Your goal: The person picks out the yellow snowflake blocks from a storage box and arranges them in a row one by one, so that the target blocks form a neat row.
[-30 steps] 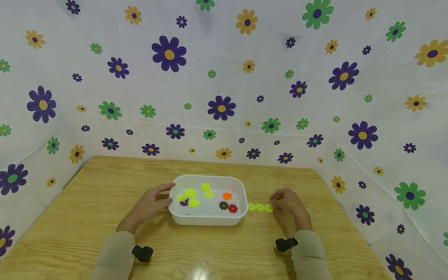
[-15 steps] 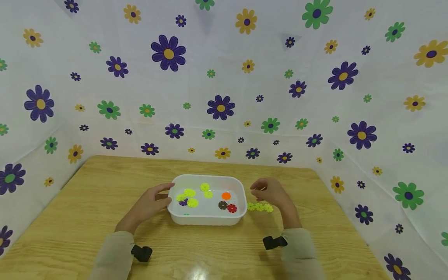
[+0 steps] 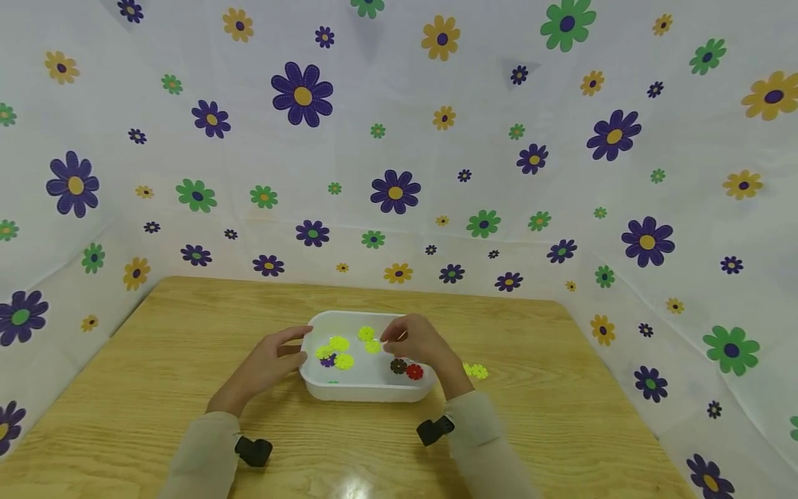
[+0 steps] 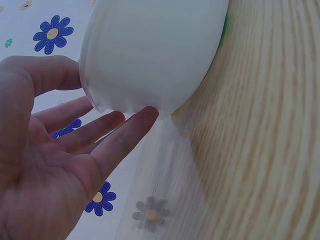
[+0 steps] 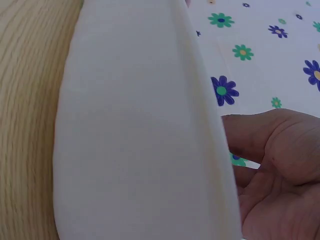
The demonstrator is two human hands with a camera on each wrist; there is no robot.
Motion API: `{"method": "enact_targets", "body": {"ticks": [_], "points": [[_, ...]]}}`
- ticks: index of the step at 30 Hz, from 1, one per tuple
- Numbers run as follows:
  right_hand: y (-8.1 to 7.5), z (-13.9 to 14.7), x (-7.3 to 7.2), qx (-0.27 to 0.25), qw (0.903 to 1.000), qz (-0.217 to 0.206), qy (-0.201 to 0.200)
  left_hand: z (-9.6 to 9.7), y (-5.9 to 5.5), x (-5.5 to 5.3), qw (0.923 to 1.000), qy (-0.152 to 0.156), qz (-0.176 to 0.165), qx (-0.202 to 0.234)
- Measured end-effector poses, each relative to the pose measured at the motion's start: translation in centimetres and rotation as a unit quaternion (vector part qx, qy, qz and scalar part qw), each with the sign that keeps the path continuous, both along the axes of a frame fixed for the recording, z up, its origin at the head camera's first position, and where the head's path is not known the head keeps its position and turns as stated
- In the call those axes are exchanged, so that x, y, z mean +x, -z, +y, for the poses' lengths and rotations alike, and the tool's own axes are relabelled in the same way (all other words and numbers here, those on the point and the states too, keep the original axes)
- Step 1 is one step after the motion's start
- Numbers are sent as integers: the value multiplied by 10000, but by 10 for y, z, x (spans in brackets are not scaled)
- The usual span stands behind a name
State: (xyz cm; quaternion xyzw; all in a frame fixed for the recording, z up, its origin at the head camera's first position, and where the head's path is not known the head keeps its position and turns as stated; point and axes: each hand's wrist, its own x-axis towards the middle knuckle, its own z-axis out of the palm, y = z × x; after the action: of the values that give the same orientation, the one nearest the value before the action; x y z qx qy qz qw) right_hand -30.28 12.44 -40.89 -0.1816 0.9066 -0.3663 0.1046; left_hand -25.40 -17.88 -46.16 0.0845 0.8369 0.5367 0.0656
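Observation:
A white plastic tub (image 3: pixel 368 393) holds loose notched snowflake discs. Yellow discs (image 3: pixel 344 362) lie toward its left, with a purple disc (image 3: pixel 326 361) partly beneath them. Toward the right are a brown disc (image 3: pixel 398 366) and a red disc (image 3: pixel 415 372). My left hand (image 3: pixel 268 360) touches the tub's left end, its fingers fairly straight against the outer wall (image 4: pixel 145 60). Over the tub's right half hangs my right hand (image 3: pixel 420 341), fingers loosely bent near a yellow disc (image 3: pixel 373 346). In the right wrist view the tub wall (image 5: pixel 135 120) hides its fingertips.
A row of yellow discs (image 3: pixel 479 371) lies on the wooden table (image 3: pixel 542 416) right of the tub, partly behind my right wrist. A white flower-patterned cloth (image 3: pixel 349 159) stands around the back and sides.
My right hand has left the yellow row on the table and moved left over the tub, covering the orange disc. My left hand stays at the tub's left end.

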Motion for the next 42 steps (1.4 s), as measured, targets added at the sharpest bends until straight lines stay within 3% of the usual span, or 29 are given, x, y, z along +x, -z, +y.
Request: {"method": "enact_targets", "body": {"ticks": [9,17,23,29,42], "points": [[19,-45,-6,274,9989,199,-326,0,0,0,10000,14,8,19],[31,-69,-9,771,9965,235,-226,0,0,0,10000,4,23,-47],[35,-77,-9,970,9953,-11,2,0,0,0,10000,9,22,-27],[39,-79,-9,1193,9929,3,40,0,1,0,10000,31,23,9],[35,-72,-8,731,9973,-92,-41,-1,2,-1,9999,73,135,10]]}}
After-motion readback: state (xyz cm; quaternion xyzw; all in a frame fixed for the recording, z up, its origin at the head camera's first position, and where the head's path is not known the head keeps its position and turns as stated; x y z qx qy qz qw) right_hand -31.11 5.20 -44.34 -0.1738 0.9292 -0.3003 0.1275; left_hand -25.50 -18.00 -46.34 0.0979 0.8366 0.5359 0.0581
